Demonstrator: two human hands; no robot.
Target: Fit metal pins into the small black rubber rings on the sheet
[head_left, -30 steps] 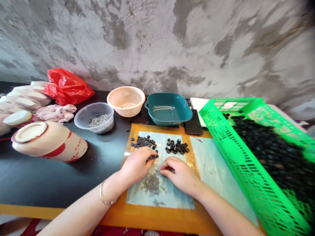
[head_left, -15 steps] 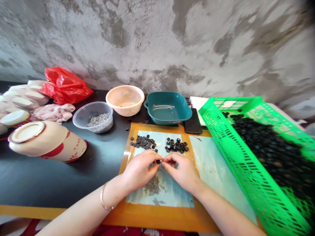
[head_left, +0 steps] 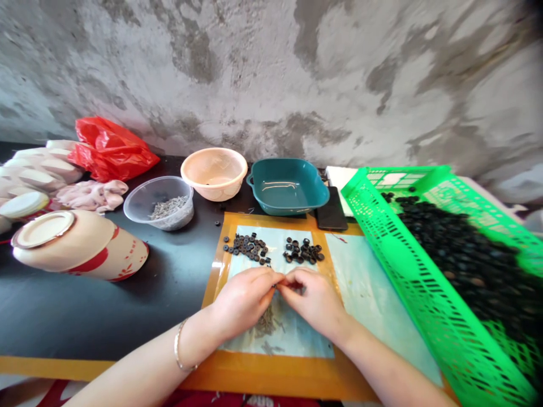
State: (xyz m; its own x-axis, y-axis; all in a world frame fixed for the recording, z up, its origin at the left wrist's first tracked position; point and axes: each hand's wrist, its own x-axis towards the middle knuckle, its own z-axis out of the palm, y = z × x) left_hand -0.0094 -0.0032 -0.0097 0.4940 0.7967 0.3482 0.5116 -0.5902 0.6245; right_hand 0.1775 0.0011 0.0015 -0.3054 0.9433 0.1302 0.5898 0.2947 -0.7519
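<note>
My left hand (head_left: 244, 299) is closed in a pinch on a small black part (head_left: 274, 286), mostly covered by the fingertips. Meeting it from the other side, my right hand (head_left: 316, 299) is also pinched closed, its fingertips against the left ones; what it holds is hidden. Beyond my left hand lie small black washer-like discs (head_left: 248, 245) in a loose pile. A second pile, of black cap-like pieces (head_left: 303, 250), sits past my right hand. Below the hands, thin metal pins (head_left: 267, 325) are heaped on the pale blue sheet (head_left: 301, 339), partly covered by my left hand.
A green crate (head_left: 407, 282) full of black pieces stands at right. Along the back are a teal basin (head_left: 288, 186), a peach bowl (head_left: 214, 172) and a clear bowl (head_left: 159, 200) with metal pins. A cream-and-red container (head_left: 85, 243) and red bag (head_left: 112, 150) are at left.
My hands have come closer together, fingertips now meeting and overlapping slightly lower over the sheet. The black part, plainer to see before, is now mostly hidden.
</note>
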